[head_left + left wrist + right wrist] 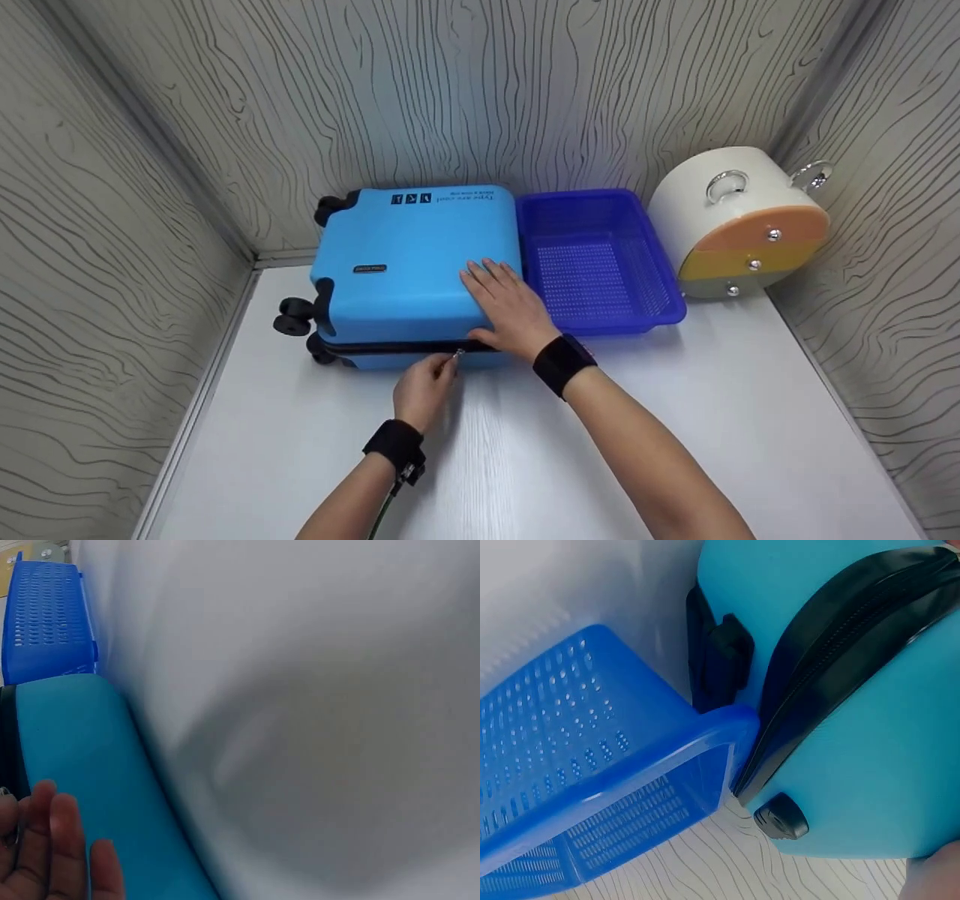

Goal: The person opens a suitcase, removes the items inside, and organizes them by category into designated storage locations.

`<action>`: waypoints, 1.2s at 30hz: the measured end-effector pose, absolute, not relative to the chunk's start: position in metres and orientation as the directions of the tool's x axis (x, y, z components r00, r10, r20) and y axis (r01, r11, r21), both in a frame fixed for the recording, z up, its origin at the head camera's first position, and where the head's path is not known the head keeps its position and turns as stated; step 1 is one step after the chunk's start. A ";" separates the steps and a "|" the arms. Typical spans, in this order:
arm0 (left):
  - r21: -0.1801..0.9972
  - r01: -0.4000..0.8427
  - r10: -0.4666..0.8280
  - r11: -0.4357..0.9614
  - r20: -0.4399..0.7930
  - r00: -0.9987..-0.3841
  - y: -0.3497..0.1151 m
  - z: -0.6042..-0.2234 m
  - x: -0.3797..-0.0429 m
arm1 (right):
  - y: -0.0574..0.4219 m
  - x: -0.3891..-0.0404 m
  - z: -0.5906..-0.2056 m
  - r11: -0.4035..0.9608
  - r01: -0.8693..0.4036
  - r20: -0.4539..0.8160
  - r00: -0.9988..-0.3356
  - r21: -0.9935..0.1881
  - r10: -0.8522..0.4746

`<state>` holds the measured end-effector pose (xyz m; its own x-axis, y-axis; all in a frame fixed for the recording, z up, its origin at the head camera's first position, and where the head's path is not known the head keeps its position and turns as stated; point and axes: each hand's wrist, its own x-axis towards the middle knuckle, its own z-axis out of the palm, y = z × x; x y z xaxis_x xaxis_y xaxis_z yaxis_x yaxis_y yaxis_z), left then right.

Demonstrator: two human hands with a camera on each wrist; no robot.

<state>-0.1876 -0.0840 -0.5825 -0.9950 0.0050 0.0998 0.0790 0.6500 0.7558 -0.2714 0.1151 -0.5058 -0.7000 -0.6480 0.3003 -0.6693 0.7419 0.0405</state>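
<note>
A light-blue hard-shell suitcase (420, 247) lies flat on the white table, its wheels toward the left. Along its near side runs a black zipper (390, 347). My left hand (424, 390) pinches the metal zipper pull (459, 352) between thumb and index finger; in the left wrist view its other fingers (67, 840) stretch out beside the case. My right hand (517, 311) rests spread on the suitcase's top near its right front corner, with the thumb by the zipper. In the right wrist view only a bit of that hand shows at the lower right.
A blue plastic basket (675, 304) stands against the suitcase's right end. Right of it is a round white container (686, 199) with orange, yellow and green drawer fronts and ring handles. Wood-grain walls (480, 90) enclose the table at the back and sides.
</note>
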 end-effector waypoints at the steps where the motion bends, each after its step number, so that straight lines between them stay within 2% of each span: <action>1: 0.743 0.086 0.010 0.664 0.106 -0.994 -0.085 -0.582 -0.188 | 0.115 -0.272 -0.506 0.740 -0.672 0.308 -0.696 0.039 -0.649; 8: 0.717 0.104 0.029 0.689 0.116 -0.993 -0.092 -0.581 -0.190 | 0.116 -0.272 -0.506 0.732 -0.682 0.320 -0.690 0.013 -0.649; 15: 0.776 0.047 -0.004 0.629 0.064 -0.998 -0.106 -0.585 -0.189 | 0.115 -0.273 -0.507 0.729 -0.684 0.337 -0.684 0.014 -0.647; 24: 0.772 0.025 -0.013 0.635 0.043 -0.999 -0.127 -0.588 -0.185 | 0.115 -0.272 -0.510 0.721 -0.693 0.348 -0.682 -0.027 -0.643; 36: 0.766 -0.067 -0.123 0.639 0.016 -0.992 -0.164 -0.588 -0.186 | 0.117 -0.272 -0.512 0.727 -0.686 0.332 -0.694 -0.035 -0.638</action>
